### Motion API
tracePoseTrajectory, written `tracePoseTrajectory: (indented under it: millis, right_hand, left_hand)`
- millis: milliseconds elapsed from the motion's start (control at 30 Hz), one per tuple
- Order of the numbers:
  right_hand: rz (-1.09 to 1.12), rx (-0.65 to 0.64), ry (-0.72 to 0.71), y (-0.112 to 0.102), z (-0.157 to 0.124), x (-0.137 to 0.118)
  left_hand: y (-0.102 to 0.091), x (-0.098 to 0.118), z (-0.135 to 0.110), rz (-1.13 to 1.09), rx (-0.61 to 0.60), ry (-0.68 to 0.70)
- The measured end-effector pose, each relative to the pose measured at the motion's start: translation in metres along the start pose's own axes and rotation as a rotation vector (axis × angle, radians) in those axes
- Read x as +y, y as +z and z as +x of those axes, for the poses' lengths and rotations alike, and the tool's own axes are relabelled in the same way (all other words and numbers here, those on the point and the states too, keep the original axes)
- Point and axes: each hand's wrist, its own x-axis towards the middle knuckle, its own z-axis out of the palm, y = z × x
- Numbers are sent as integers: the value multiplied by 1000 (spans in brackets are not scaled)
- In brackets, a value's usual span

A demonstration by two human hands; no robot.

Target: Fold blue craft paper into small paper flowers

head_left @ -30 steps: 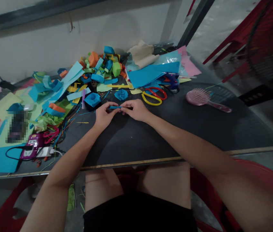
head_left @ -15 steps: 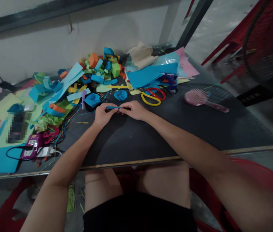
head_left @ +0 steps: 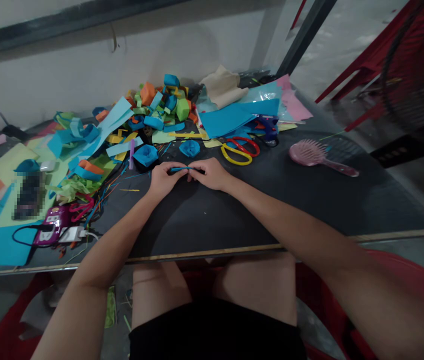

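Between my two hands, just above the dark tabletop (head_left: 204, 215), is a thin blue paper strip (head_left: 178, 169). My left hand (head_left: 164, 179) pinches its left part between thumb and fingers. The fingertips of my right hand (head_left: 209, 174) close on its right end, close against the left fingertips. Much of the strip is hidden by the fingers. Right behind the hands lies a small folded blue paper piece (head_left: 189, 148). Another blue paper piece, cup-shaped (head_left: 146, 155), rests beyond my left hand.
Scissors with red and yellow handles (head_left: 236, 154) and a pink hairbrush (head_left: 309, 152) lie to the right. Folded paper pieces (head_left: 174, 107) are heaped at the back. On the left are paper sheets (head_left: 2, 246), a purple device (head_left: 52, 225) and a white plug (head_left: 71, 234).
The view has shifted slightly, so the table items appear a little to the right. Both hands keep their pinch on the blue strip, with only small finger movement.
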Motion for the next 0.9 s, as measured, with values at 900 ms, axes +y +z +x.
tracePoseTrajectory:
  millis: [900]
  right_hand:
    - [-84, 160, 27, 9, 0, 5]
  left_hand:
    - [-3, 15, -5, 204, 91, 15]
